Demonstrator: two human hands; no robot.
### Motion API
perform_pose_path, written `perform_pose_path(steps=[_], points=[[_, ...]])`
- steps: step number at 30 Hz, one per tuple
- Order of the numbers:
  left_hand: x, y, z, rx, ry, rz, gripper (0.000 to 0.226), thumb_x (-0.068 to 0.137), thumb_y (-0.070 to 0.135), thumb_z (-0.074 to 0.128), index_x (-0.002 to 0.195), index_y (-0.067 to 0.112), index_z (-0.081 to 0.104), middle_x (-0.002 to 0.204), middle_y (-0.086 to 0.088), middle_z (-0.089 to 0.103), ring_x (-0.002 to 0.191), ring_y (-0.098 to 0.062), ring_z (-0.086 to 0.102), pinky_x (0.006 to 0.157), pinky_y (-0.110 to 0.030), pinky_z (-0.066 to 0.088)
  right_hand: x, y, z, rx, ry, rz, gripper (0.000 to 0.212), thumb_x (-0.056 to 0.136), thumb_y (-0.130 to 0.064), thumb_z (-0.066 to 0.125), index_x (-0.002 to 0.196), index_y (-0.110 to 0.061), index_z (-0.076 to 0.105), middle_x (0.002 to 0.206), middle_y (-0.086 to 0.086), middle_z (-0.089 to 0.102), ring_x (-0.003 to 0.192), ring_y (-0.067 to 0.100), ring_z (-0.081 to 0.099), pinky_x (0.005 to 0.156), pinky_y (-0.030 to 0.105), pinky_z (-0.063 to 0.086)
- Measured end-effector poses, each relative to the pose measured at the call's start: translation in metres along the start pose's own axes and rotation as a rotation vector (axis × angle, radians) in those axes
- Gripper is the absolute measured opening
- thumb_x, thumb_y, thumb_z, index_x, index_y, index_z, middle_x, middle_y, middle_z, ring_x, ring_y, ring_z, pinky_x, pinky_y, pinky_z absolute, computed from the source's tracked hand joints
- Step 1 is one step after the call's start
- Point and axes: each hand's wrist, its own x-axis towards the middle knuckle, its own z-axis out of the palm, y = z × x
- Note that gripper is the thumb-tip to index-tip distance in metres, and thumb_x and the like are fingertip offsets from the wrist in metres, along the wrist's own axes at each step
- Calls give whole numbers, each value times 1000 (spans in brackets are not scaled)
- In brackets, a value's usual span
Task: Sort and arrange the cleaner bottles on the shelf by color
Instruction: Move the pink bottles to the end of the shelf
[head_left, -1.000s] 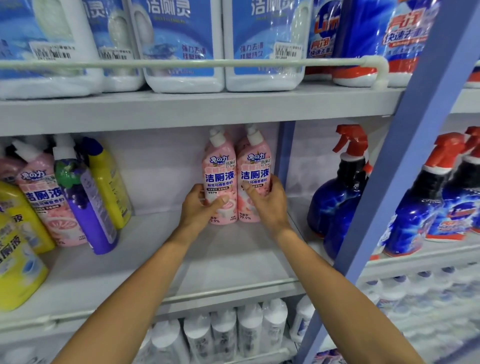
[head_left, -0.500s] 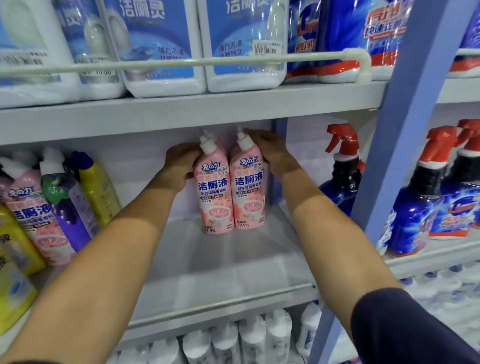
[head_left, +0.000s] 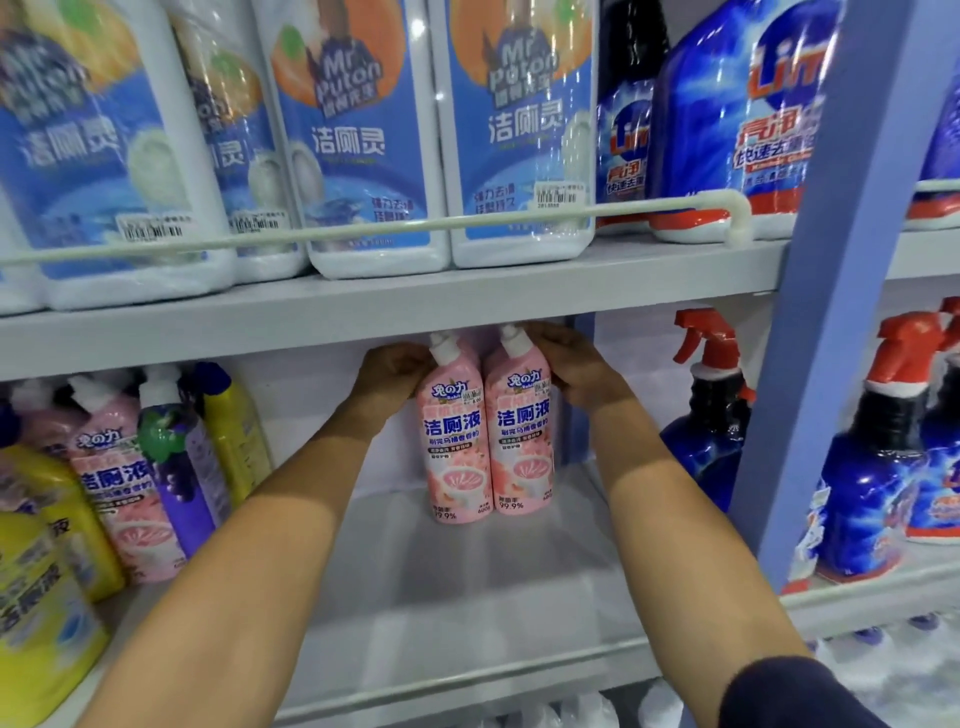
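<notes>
Two pink cleaner bottles stand upright side by side at the back right of the middle shelf (head_left: 467, 587): the left pink bottle (head_left: 457, 447) and the right pink bottle (head_left: 523, 436). My left hand (head_left: 395, 374) grips the left one at its neck, and my right hand (head_left: 576, 364) grips the shoulder of the right one. Further pink bottles appear to stand behind them, mostly hidden. At the shelf's left stand another pink bottle (head_left: 122, 488), a purple bottle (head_left: 179, 457) and yellow bottles (head_left: 236, 431).
White bottles with blue labels (head_left: 358, 140) fill the upper shelf behind a white rail (head_left: 467, 221). Blue spray bottles with red triggers (head_left: 711, 415) stand to the right, beyond the blue upright post (head_left: 810, 312). Small white bottles sit below.
Both hands rose from the bottles' lower bodies to their necks and shoulders. The two pink bottles now stand further back on the shelf, and the camera has come closer.
</notes>
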Motion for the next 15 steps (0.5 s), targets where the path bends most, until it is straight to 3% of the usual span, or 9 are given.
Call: perform_pose_path(steps=[2, 5, 7, 10, 15], points=[[0, -1, -1, 15, -14, 29, 20, 90, -6, 70, 110, -7, 72, 74, 12, 77, 69, -2, 71, 63, -18, 55, -4, -2, 1, 29, -23, 23, 24, 95, -12, 69, 118, -5, 72, 99, 3, 78, 84, 12, 76, 70, 20, 58], [-4, -1, -4, -50, -76, 16, 25, 94, 0, 68, 119, -5, 71, 92, -2, 79, 84, -12, 73, 75, -28, 58, -6, -3, 1, 29, -35, 27, 32, 96, -11, 68, 125, 0, 68, 107, 8, 77, 92, 17, 74, 80, 25, 59], [-5, 0, -7, -84, -138, 31, 25, 96, -1, 65, 121, 1, 69, 93, 6, 80, 87, -6, 75, 71, -22, 58, -8, -3, 0, 34, -48, 14, 27, 96, -10, 66, 121, -2, 70, 110, 10, 76, 97, 19, 74, 87, 29, 58], [-2, -3, -17, -122, -191, 23, 28, 97, -1, 63, 124, 6, 68, 98, 9, 80, 94, -8, 75, 73, -20, 58, -13, -5, -2, 58, -72, -1, 16, 99, -8, 62, 110, -13, 73, 98, -2, 79, 92, 13, 75, 85, 25, 58], [-5, -10, -26, -222, -282, -49, 48, 98, -8, 55, 95, 30, 84, 98, 6, 80, 92, -9, 75, 78, -23, 59, -16, -7, -1, 57, -72, 10, 16, 100, -5, 59, 109, -11, 71, 91, -5, 80, 85, 9, 76, 76, 21, 59]])
